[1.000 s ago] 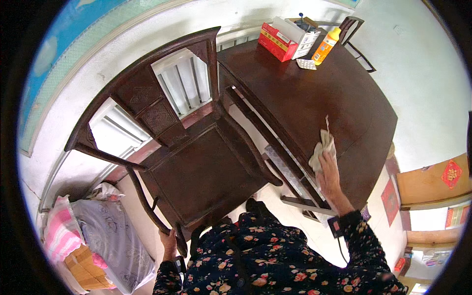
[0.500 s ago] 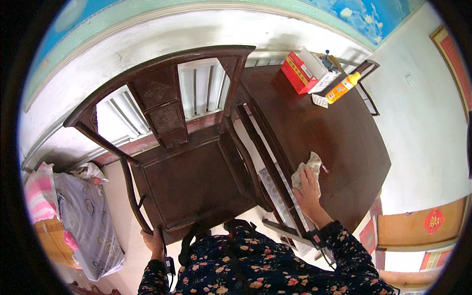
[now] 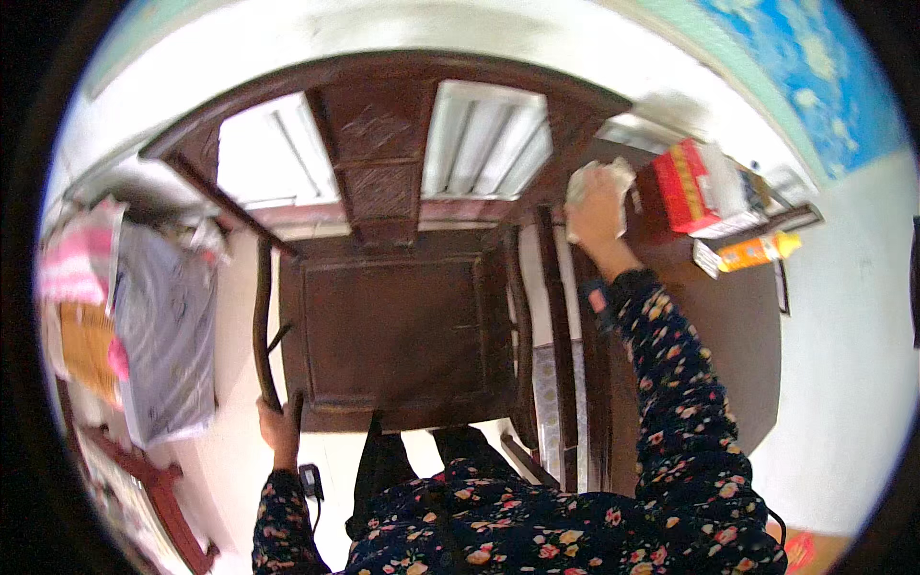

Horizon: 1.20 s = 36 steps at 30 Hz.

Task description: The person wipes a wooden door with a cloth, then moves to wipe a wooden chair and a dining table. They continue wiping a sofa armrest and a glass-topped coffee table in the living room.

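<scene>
A dark wooden armchair (image 3: 402, 331) with a carved back stands in front of me. My left hand (image 3: 278, 428) is closed round the front end of its left armrest (image 3: 261, 331). To the right of the chair is a dark brown wooden table (image 3: 714, 355). My right hand (image 3: 599, 213) reaches to the table's far left part, beside the chair's back, with a pale cloth (image 3: 613, 175) under its palm and fingers. The fingers are slightly blurred, and the cloth sticks out round them.
A red and white box (image 3: 685, 187), an orange bottle (image 3: 757, 252) lying on its side and a blister pack (image 3: 706, 259) are on the table, right of my right hand. At the left stands a pile covered in grey cloth (image 3: 168, 326). A wall rises behind the chair.
My right hand has moved the cloth from the table's near part to its far left. My left hand stays on the armrest. The view has shifted.
</scene>
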### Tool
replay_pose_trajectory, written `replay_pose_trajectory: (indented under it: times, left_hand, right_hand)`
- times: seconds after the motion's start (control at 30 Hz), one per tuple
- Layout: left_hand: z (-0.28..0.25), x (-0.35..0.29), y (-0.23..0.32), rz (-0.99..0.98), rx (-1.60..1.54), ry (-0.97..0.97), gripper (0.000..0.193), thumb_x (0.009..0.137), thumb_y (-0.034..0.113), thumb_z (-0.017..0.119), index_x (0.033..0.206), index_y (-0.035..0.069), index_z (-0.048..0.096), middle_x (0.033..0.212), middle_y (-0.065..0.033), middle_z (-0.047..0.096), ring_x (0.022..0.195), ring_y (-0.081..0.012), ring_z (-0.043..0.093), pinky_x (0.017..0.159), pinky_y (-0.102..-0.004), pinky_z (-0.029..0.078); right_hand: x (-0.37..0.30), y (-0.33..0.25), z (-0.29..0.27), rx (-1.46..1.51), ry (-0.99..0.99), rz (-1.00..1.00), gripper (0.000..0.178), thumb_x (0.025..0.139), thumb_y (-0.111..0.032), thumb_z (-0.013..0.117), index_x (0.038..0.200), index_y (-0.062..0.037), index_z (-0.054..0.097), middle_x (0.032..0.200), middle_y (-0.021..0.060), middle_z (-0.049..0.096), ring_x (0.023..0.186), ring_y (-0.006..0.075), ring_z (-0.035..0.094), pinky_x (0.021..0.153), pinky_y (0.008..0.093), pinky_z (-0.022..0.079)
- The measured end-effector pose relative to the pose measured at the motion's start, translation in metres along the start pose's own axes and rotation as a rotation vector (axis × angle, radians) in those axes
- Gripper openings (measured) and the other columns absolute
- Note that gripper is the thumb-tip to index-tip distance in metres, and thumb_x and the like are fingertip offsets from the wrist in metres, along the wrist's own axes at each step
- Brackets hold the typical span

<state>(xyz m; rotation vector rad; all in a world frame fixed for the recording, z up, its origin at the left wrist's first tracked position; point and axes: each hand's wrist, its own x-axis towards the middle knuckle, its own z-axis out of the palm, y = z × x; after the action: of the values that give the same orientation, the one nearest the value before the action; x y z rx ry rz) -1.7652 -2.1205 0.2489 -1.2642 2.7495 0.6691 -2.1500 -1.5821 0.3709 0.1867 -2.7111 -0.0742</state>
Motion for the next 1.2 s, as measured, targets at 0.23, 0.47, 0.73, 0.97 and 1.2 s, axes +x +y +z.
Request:
replay_pose_trajectory:
  times: [0.23, 0.47, 0.73, 0.97, 1.2]
  left_hand:
    - [0.003, 0.004, -0.002, 0.002, 0.014, 0.075, 0.058, 0.080, 0.045, 0.074, 0.115, 0.004, 0.052, 0.100, -0.0218, 0.066, 0.091, -0.0407, 0.065, 0.078, -0.0468, 0.050]
    - [0.013, 0.008, -0.003, 0.010, 0.127, 0.031, 0.048, 0.086, 0.029, 0.067, 0.123, 0.009, 0.045, 0.109, -0.0190, 0.064, 0.092, -0.0387, 0.066, 0.077, -0.0473, 0.054]
    - [0.021, 0.000, 0.013, 0.087, -0.016, -0.037, 0.053, 0.082, 0.024, 0.068, 0.126, 0.009, 0.043, 0.112, -0.0211, 0.063, 0.098, -0.0413, 0.064, 0.083, -0.0499, 0.051]
    - [0.029, -0.005, 0.034, 0.135, 0.035, -0.064, 0.053, 0.081, 0.020, 0.068, 0.125, 0.004, 0.043, 0.105, -0.0245, 0.067, 0.098, -0.0422, 0.065, 0.083, -0.0504, 0.052]
    - [0.040, 0.015, 0.020, 0.245, 0.070, -0.056, 0.062, 0.076, 0.029, 0.069, 0.124, 0.000, 0.042, 0.102, -0.0316, 0.065, 0.098, -0.0481, 0.063, 0.085, -0.0515, 0.050]
  right_hand:
    - [0.073, 0.001, 0.020, -0.491, -0.455, -0.264, 0.022, 0.080, -0.026, 0.064, 0.097, -0.0124, 0.069, 0.091, 0.0061, 0.060, 0.096, 0.0270, 0.058, 0.081, 0.0421, 0.041]
    - [-0.006, 0.046, 0.039, 0.126, -0.082, -0.197, 0.071, 0.077, -0.011, 0.065, 0.142, -0.0004, 0.040, 0.141, 0.0276, 0.042, 0.132, 0.0442, 0.038, 0.111, 0.0467, 0.032]
    - [-0.191, 0.047, -0.051, -0.042, -0.271, -0.003, 0.080, 0.079, -0.014, 0.069, 0.149, -0.0033, 0.031, 0.150, 0.0177, 0.035, 0.141, 0.0367, 0.030, 0.118, 0.0411, 0.022]
    - [-0.340, 0.032, -0.129, 0.131, -0.148, 0.120, 0.078, 0.073, -0.001, 0.069, 0.144, -0.0060, 0.037, 0.149, 0.0182, 0.035, 0.136, 0.0390, 0.035, 0.112, 0.0433, 0.033]
    - [-0.436, 0.018, -0.199, 0.137, -0.270, 0.317, 0.075, 0.073, -0.005, 0.072, 0.141, -0.0043, 0.040, 0.148, 0.0177, 0.035, 0.136, 0.0395, 0.035, 0.114, 0.0448, 0.031]
